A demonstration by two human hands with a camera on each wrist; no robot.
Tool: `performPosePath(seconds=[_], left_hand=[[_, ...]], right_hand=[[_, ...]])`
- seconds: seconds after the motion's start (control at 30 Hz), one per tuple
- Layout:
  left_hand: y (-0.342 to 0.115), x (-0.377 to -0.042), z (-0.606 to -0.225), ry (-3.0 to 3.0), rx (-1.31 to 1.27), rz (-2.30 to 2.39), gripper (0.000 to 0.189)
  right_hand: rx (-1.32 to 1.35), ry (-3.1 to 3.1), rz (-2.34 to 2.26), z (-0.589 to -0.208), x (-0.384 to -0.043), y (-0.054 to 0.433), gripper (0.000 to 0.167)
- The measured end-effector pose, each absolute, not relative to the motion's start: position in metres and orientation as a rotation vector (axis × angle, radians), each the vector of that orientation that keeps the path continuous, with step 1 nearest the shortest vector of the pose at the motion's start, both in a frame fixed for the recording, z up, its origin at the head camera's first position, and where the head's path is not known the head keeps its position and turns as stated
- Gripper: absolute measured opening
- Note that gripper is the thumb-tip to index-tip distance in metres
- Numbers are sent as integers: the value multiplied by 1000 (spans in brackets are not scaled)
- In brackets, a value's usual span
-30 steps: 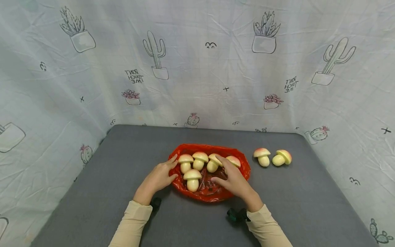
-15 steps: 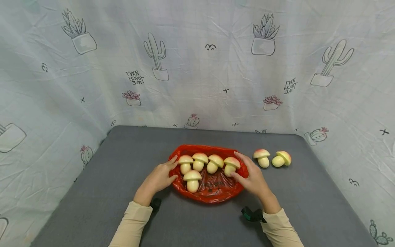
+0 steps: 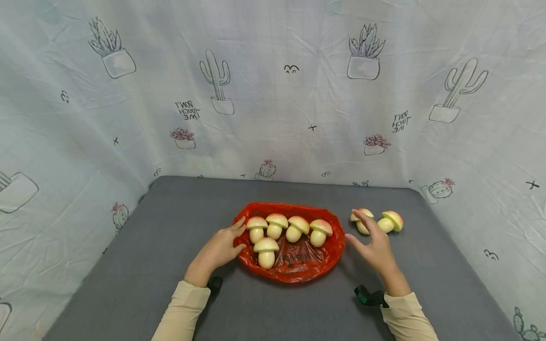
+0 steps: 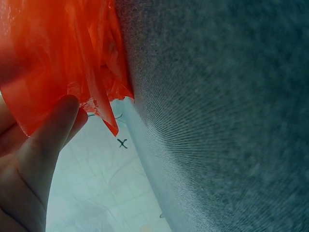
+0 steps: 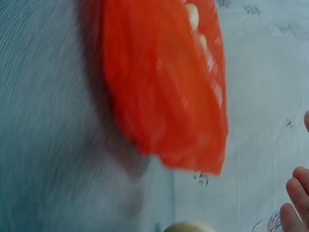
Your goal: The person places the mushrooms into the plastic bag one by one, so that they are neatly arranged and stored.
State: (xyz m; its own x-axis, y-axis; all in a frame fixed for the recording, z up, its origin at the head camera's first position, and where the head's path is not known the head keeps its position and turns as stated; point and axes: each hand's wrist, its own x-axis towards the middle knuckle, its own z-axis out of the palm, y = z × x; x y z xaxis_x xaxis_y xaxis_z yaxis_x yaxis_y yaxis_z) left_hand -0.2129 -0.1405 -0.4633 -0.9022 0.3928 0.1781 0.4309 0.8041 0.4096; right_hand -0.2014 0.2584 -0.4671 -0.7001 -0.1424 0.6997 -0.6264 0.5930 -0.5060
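Note:
My left hand [image 3: 218, 246] rests at the left rim of a red plastic bag [image 3: 294, 279], its thumb and fingers spread and touching the rim. In the left wrist view the thumb [image 4: 55, 123] lies against the red plastic. Several toy mushrooms with pale stems and yellow-pink caps, one in front [image 3: 266, 252], sit inside the wide-mouthed bag. Just right of the bag, my right hand [image 3: 377, 248] reaches over the table with fingers apart and nothing between them. Its fingers partly cover a mushroom [image 3: 362, 227] outside the bag. Beside that lies another mushroom [image 3: 391, 221], tipped over.
A grey cloth-covered table [image 3: 273, 312] bears everything. Behind it and along both sides hangs a white curtain [image 3: 264, 118] printed with cacti. The right wrist view shows the bag's side [image 5: 159, 87] and a mushroom's edge [image 5: 189, 227] at the bottom.
My right hand let go of a mushroom at the right end of the row inside the bag, then moved right, out toward the two mushrooms on the table. The left hand stayed at the rim.

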Motion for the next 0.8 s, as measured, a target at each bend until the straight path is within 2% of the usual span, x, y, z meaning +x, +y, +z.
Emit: performPosePath(seconds=[0.37,0.6,0.8], left_hand=[[-138,-212,-464,-2892,-671,-678,53],[-137,-211,-464,-2902,-659,-687,52],[-138,-211,-464,-2918,-639,-697,52]], right_hand=[[418,-2153,910,-480,-212,300,67],[187,-2205,930,-488,-225,327,63],[43,-2325,960,-496,-235,342,67]])
